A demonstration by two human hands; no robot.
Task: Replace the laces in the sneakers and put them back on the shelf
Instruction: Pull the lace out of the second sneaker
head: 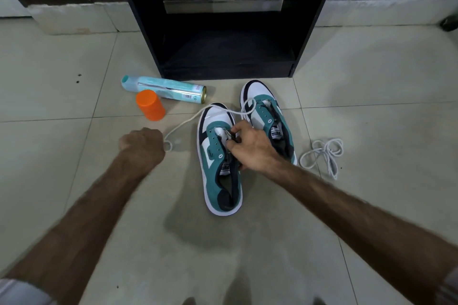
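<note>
The left hand (142, 142) is clenched around the free end of the white lace (218, 112), while the right hand (250, 148) pinches it at the lowest eyelets of the near sneaker (219, 156) on the floor. A hard leftward pull could drag the lace right out, or slide the shoe into the far sneaker (267, 116) just beside it; the spare lace (323, 155) lies untouched to the right

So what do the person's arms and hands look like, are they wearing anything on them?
Both forearms are bare, and the left hand and right hand wear no gloves, and no rings or watch show. A bit of light, whitish sleeve shows at the lower left corner, and a blurred greyish sleeve edge at the lower right.
</note>
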